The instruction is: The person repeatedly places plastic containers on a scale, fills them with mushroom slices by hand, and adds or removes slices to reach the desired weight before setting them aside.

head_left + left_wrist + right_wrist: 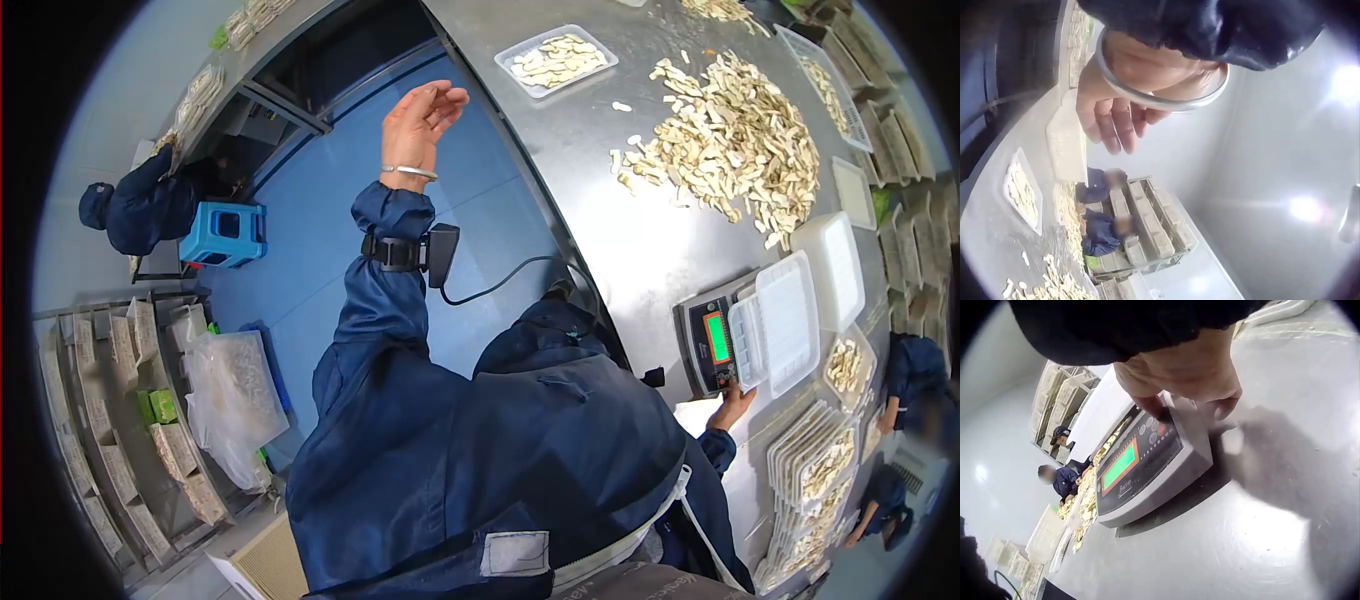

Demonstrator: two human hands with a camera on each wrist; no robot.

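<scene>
My left hand (412, 125) is raised over the blue floor beside the table, with a metal bracelet (410, 172) at its wrist. Its fingers hang loosely bent, and nothing is in them. At the near corner of a digital scale (1147, 459), my right hand (733, 404) has one finger on the button panel in the right wrist view. Other fingertips are beside the scale's edge. The scale's display (716, 338) glows green with an orange border. Clear plastic trays (787, 315) sit on the scale's platform.
A large heap of sliced mushrooms (740, 140) spreads over the steel table (540, 130), near a white tray of slices (557, 62). Stacked filled trays (810, 460) stand right of my body. Other people (140, 205) work around the room. A cable (510, 270) runs from my left wrist.
</scene>
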